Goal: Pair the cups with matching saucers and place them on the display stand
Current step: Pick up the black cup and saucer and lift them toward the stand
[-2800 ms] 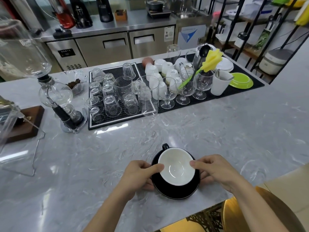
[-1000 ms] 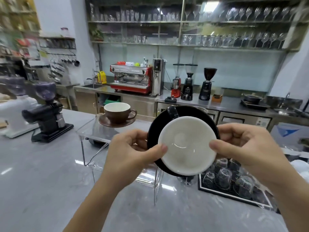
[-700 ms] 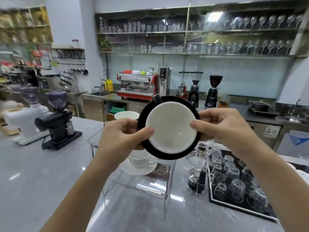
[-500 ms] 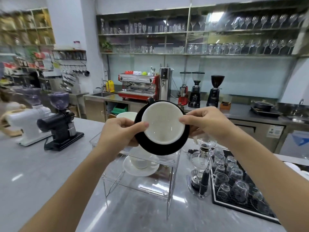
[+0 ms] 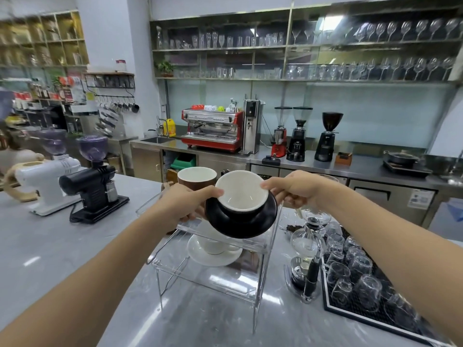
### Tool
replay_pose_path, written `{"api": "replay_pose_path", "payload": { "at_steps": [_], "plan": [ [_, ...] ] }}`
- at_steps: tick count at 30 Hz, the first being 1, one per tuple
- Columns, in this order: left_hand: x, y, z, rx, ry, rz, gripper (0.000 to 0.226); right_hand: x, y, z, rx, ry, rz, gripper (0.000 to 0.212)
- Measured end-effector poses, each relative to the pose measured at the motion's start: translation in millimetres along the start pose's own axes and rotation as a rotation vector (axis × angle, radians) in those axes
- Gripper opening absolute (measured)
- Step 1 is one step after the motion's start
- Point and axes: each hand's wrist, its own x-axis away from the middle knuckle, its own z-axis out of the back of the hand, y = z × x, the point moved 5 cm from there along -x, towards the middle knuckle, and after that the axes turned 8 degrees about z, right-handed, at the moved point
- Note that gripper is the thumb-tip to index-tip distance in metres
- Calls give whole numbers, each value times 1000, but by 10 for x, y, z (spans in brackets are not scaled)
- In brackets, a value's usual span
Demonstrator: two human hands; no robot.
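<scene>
Grey marble desk (image 5: 62,246) up front, steel back bar with a red espresso machine (image 5: 211,130) and grinders behind, glassware shelves above.

Black cup (image 5: 241,194) with white inside seated on matching black saucer (image 5: 244,221), carried as one between both hands over the top tier of the clear acrylic display stand (image 5: 213,274). Left hand (image 5: 185,204) closed on the near-left rim of the saucer, thumb pressed to the cup lip; right hand (image 5: 295,187) closed on the far-right rim, thumb likewise steadying the cup. Pair tilted toward the camera.

To set down well: level the saucer first, since the cup could slide toward the low near edge. Lower straight onto the free part of the top tier just below the grip, right of the brown cup (image 5: 196,177) already standing there just beyond the left hand. Keep clear of that brown cup. Ease the fingers out from under the rim only once the saucer sits flat.

White cup and saucer (image 5: 213,250) on the tier below the grip, partly masked by the black saucer. Handle of the black cup out of sight. Brown cup's saucer largely covered by the left hand. Fingers beneath the black saucer hidden. Edges of the clear top tier hard to trace, so free room uncertain. Siphon brewer (image 5: 309,249) and rack of upturned glasses (image 5: 358,274) to the right of the grip, well below it.
</scene>
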Motion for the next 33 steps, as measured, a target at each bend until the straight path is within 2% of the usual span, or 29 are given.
{"api": "replay_pose_path", "payload": {
  "at_steps": [5, 16, 23, 33],
  "plan": [
    [-90, 11, -35, -52, -47, -9, 53, -128, 85, -26, -4, -108, -100, 64],
    [-205, -58, -103, -61, -134, 92, 55, -237, 164, -40, 54, -154, -178, 52],
    [-273, -81, -73, -182, -188, 166, 70, -271, 141, -66, 98, -149, -166, 48],
    [-297, -87, -71, -225, -124, 80, 75, -212, -1, -33, 239, -40, -30, 35]
  ]
}}
